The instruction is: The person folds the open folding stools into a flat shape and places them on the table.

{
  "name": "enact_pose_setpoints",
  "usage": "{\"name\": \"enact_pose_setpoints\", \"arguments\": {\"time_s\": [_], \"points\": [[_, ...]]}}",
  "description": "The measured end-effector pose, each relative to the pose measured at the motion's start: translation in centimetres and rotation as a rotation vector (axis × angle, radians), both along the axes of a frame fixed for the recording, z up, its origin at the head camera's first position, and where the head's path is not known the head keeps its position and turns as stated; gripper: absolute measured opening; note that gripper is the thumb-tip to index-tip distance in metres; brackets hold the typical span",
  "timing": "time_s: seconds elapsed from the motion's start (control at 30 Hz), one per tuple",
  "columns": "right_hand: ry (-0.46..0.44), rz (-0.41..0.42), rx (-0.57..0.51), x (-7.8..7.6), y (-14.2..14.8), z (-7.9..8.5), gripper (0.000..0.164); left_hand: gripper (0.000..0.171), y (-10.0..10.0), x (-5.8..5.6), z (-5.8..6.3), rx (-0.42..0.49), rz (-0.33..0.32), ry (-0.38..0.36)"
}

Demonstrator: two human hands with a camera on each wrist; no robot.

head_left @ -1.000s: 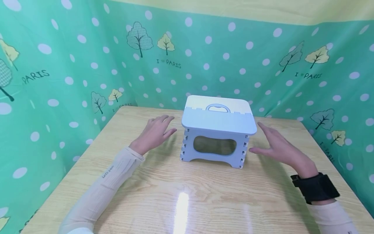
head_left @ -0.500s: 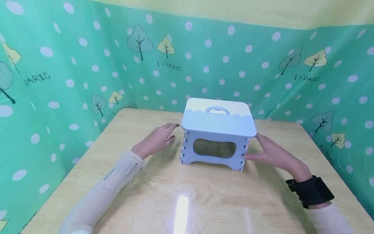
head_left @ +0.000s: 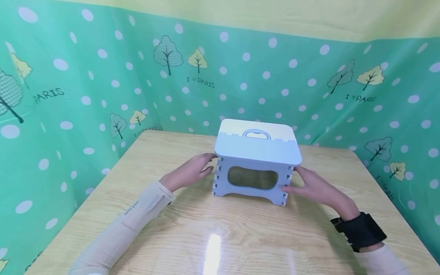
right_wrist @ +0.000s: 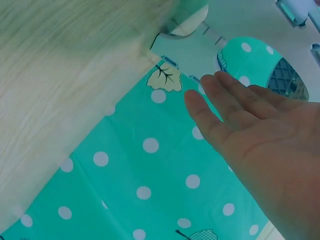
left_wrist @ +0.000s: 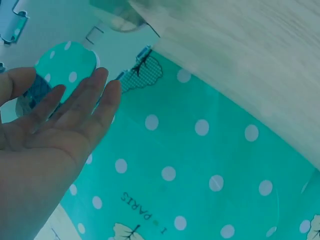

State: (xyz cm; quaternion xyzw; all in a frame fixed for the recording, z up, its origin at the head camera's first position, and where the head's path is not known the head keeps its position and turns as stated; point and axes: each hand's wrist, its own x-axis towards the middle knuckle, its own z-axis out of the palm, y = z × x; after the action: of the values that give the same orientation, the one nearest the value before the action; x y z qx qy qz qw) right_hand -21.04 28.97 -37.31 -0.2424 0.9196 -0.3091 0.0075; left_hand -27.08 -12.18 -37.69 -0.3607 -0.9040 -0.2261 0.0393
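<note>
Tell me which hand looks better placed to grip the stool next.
Probably the right hand: its thumb overlaps the front of the stool, with its fingers alongside. The left hand seems to reach the stool only at its fingertips; its thumb appears apart.

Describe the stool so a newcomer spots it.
On the wooden table before the dotted curtain, the stool stands between the left hand and the right hand. It's the only boxy thing, pale blue and white, with a rounded opening in front.
</note>
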Motion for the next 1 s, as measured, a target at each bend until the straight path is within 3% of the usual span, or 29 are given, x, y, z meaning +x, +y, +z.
{"name": "enact_pose_setpoints", "arguments": {"time_s": [0.37, 0.6, 0.87, 1.0], "points": [[0.028, 0.011, -0.029, 0.4, -0.8, -0.6, 0.088, 0.031, 0.5, 0.3, -0.4, 0.025, -0.105, -0.094], [0.027, 0.012, -0.039, 0.4, -1.1, -0.5, 0.085, 0.036, 0.5, 0.3, -0.4, 0.024, -0.083, -0.158], [0.024, 0.021, -0.028, 0.0, -1.3, -0.8, 0.065, 0.037, 0.5, 0.6, -0.2, 0.024, -0.066, -0.171], [0.036, 0.017, -0.016, -0.1, -1.3, -0.9, 0.064, 0.036, 0.5, 0.6, 0.0, 0.019, -0.079, -0.167]]}}
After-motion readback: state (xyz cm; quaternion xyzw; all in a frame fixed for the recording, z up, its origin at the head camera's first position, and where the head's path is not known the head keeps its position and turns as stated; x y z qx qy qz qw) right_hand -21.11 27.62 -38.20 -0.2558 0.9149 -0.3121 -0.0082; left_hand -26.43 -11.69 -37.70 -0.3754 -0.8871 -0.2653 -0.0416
